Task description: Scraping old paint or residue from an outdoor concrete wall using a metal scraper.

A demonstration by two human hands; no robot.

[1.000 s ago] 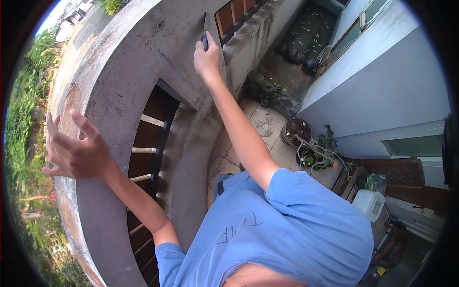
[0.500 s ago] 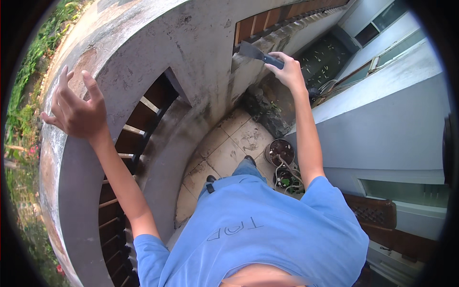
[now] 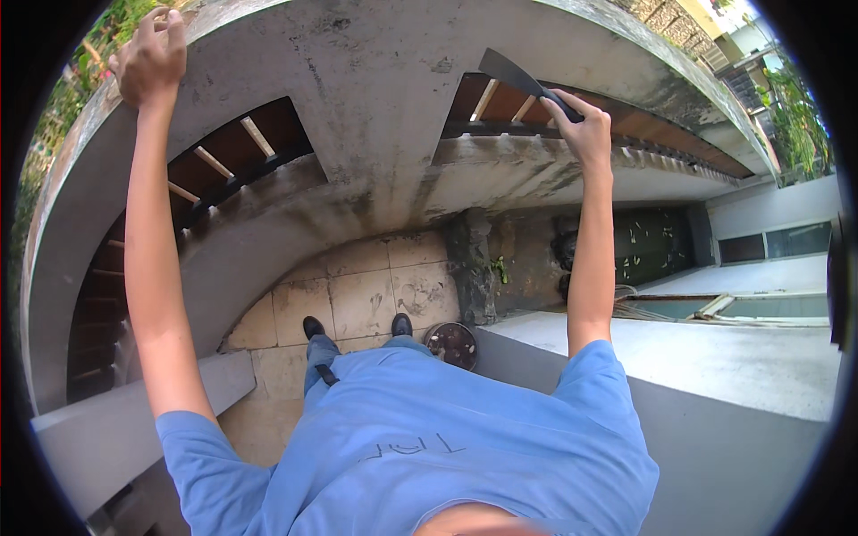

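Grey, mottled concrete wall (image 3: 371,107) curves beside the left hand (image 3: 150,61), its fingers bent and apart; rightward, a round pot (image 3: 453,324) holds dark soil (image 3: 450,347), and a flat-bladed scraper (image 3: 514,73), pinched in the right hand (image 3: 587,134), fronts a slatted opening (image 3: 648,137).

Your right hand (image 3: 587,129) grips a dark scraper (image 3: 527,81) slanting up-left before the curved grey wall (image 3: 375,89), while your left hand (image 3: 150,62), fingers loosely bent, is near its top edge and a round pot (image 3: 450,346) stands beside your right shoe (image 3: 402,325)

Left grip (image 3: 150,61) half-curled, right grip (image 3: 586,128) clenched
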